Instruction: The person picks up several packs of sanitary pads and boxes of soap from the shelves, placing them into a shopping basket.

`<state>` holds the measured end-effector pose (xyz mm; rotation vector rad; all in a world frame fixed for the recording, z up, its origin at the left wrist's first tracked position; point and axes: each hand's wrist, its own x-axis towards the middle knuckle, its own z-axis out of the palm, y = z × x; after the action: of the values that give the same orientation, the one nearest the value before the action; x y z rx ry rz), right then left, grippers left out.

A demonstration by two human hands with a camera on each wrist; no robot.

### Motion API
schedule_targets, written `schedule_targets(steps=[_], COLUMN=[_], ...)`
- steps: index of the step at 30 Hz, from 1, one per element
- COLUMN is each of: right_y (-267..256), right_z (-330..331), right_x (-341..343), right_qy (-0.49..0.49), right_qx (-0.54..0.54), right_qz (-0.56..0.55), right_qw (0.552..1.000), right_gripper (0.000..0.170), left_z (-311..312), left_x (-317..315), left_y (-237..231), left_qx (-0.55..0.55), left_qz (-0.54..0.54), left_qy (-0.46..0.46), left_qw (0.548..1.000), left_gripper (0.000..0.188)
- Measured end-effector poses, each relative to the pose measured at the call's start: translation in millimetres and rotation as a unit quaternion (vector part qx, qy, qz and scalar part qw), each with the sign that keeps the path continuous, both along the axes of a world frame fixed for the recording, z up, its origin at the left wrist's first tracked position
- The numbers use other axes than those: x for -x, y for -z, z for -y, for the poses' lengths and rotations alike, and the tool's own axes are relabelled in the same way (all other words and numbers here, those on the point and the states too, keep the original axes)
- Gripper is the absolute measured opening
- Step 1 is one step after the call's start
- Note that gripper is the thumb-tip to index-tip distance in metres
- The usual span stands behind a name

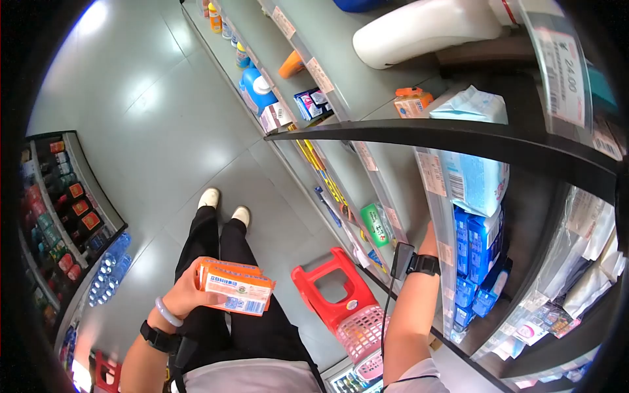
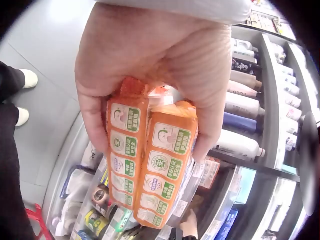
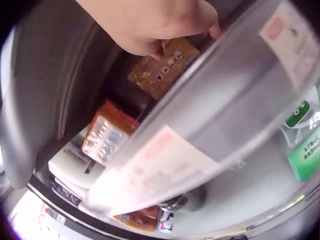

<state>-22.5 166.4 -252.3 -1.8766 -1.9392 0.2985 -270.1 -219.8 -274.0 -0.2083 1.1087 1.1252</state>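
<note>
Dark-rimmed grey shelving (image 1: 367, 129) stands beside a red-and-pink plastic basket (image 1: 348, 310) near its bottom edge. The left hand (image 1: 185, 293) grips two orange rectangular packs (image 1: 237, 289) out from the shelf edge. Behind that edge, the right hand (image 3: 155, 22) touches a brownish-orange box (image 3: 166, 73); whether it grips, I cannot tell.

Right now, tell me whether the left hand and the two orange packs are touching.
Touching. The left wrist view shows it plainly: the left hand grips the two orange packs from both sides.
</note>
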Motion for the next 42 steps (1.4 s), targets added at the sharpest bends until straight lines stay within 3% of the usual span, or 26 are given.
schedule_targets(steps=[2, 10, 14, 19, 20, 24, 26, 27, 29, 30, 32, 36, 38, 42], right_y=[11, 15, 26, 19, 8, -8, -16, -22, -35, -32, -11, 0, -13, -15], right_z=[-25, -18, -40, 23, 38, 82, 88, 85, 75, 68, 49, 40, 49, 82], right_x=[17, -17, 17, -13, -8, 6, 14, 17, 21, 15, -4, -15, -6, -6], right_qy=[-0.004, -0.031, -0.037, -0.037, -0.025, 0.053, 0.012, 0.017, -0.069, -0.065, -0.019, 0.013, 0.196, 0.133], right_qx=[-0.017, -0.080, -0.122, -0.170, -0.080, -0.038, -0.177, -0.180, -0.089, -0.095, 0.054, 0.058, 0.090, 0.023], right_qz=[0.044, 0.230, 0.327, 0.433, 0.029, -0.077, -0.144, -0.148, -0.180, -0.185, -0.322, -0.344, -0.537, -0.552], right_qw=[0.999, 0.969, 0.936, 0.884, 0.996, 0.995, 0.973, 0.972, 0.977, 0.976, 0.945, 0.937, 0.816, 0.823], right_gripper=[0.026, 0.026, 0.025, 0.025, 0.031, 0.021, 0.021, 0.021, 0.025, 0.025, 0.042, 0.037, 0.039, 0.042], left_z=[-4, -11, -13, -11, -9, -6, -4, -2, 2, 4, 9, 19, 29, 44], left_x=[-6, -15, -12, -7, -6, -2, -1, 0, 2, 3, 6, 18, 28, 47], left_y=[-3, -15, -23, -35, -37, -45, -50, -52, -55, -56, -61, -92, -101, -115], left_qx=[-0.001, -0.028, -0.018, -0.034, -0.038, -0.048, -0.048, -0.051, -0.049, -0.054, -0.068, -0.055, -0.061, -0.064], left_qz=[-0.005, -0.016, -0.028, -0.054, -0.060, -0.064, -0.064, -0.068, -0.071, -0.078, -0.075, -0.118, -0.129, -0.157], left_qy=[0.012, 0.035, 0.029, 0.041, 0.045, 0.050, 0.049, 0.054, 0.057, 0.062, 0.058, 0.040, 0.034, 0.030], left_qw=[1.000, 0.999, 0.999, 0.997, 0.996, 0.996, 0.996, 0.995, 0.995, 0.994, 0.993, 0.991, 0.989, 0.985], left_gripper=[0.071, 0.069, 0.071, 0.070, 0.069, 0.068, 0.069, 0.069, 0.068, 0.068, 0.066, 0.063, 0.062, 0.059])
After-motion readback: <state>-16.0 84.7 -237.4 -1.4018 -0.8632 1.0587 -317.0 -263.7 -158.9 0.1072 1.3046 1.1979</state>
